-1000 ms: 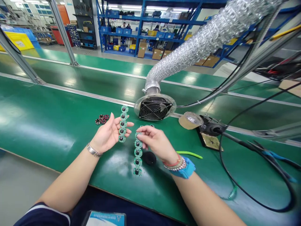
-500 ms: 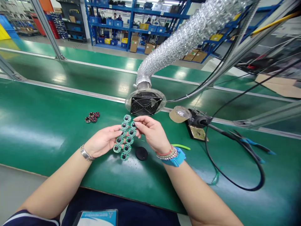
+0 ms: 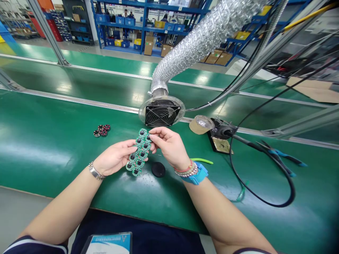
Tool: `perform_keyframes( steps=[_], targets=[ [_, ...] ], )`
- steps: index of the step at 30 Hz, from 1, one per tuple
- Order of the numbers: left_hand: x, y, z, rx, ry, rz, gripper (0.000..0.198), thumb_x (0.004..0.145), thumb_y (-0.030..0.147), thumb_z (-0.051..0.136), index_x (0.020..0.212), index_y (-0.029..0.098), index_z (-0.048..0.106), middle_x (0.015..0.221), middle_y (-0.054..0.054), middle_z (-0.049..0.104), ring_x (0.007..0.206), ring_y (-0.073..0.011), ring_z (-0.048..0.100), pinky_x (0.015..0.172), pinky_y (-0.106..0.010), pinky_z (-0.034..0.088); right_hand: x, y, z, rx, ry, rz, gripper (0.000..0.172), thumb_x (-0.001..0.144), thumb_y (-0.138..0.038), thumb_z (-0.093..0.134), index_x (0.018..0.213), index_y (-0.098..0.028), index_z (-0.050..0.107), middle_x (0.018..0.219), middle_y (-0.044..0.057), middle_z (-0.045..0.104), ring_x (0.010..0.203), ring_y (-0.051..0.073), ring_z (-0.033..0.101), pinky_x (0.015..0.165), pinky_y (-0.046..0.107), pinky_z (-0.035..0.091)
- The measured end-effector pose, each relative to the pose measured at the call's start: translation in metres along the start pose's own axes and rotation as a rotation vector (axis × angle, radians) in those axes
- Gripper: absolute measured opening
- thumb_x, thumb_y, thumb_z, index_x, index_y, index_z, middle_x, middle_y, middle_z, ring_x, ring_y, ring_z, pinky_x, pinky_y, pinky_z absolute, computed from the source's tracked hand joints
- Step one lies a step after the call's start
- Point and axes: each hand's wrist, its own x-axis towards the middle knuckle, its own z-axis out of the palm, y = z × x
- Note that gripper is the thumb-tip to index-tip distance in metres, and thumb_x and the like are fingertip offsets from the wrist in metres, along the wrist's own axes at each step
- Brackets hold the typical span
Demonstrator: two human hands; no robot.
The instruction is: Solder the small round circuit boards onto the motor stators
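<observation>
Two strips of round green circuit boards (image 3: 138,156), each board with a black centre, lie pressed side by side between my hands. My left hand (image 3: 113,157) pinches them from the left, and my right hand (image 3: 169,146) grips their upper end from the right. A round black pad (image 3: 158,169) lies on the green bench mat (image 3: 53,158) just below my right hand. A small cluster of round boards with red markings (image 3: 101,130) sits further left, out of reach of my fingers.
A wire-guarded fan (image 3: 161,115) on a silver flexible duct (image 3: 201,38) stands behind my hands. To the right are a tape roll (image 3: 201,124), a soldering iron stand (image 3: 221,139), a lime-green strip (image 3: 201,161), blue-handled pliers (image 3: 280,154) and a looping black cable (image 3: 265,190).
The two board strips, apart a second ago, have come together side by side between my hands. My right hand has moved left, and the view has shifted slightly.
</observation>
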Motion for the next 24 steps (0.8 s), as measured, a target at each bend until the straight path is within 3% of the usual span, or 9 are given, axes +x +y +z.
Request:
perform_keyframes(
  steps=[7,16,24],
  targets=[
    [0.003,-0.003,0.003,0.144,0.038,0.073,0.032,0.072,0.009,0.061,0.103,0.015,0.057,0.102,-0.008,0.063,0.082,-0.0152,0.061,0.080,-0.029,0.045,0.000,-0.001,0.001,0.003,-0.003,0.003,0.018,0.071,-0.028,0.062,0.082,-0.015,0.056,0.047,-0.006,0.055,0.041,0.007,0.053,0.041,0.019,0.047],
    [0.004,-0.003,0.001,0.293,0.019,0.118,0.038,0.071,0.011,0.063,0.108,0.014,0.057,0.098,-0.007,0.063,0.083,-0.0138,0.057,0.076,-0.025,0.043,0.000,-0.005,-0.003,-0.019,-0.075,0.029,0.017,0.072,-0.030,0.061,0.078,-0.014,0.056,0.047,-0.005,0.055,0.042,0.007,0.053,0.042,0.019,0.046],
    [0.002,-0.005,0.001,0.345,0.047,0.016,0.028,0.071,0.014,0.064,0.098,0.015,0.059,0.082,-0.002,0.063,0.071,-0.0118,0.056,0.067,-0.024,0.042,0.005,-0.002,-0.013,-0.192,-0.084,-0.030,0.029,0.082,-0.043,0.046,0.083,-0.016,0.056,0.061,-0.003,0.050,0.043,0.007,0.049,0.039,0.019,0.039]
  ],
)
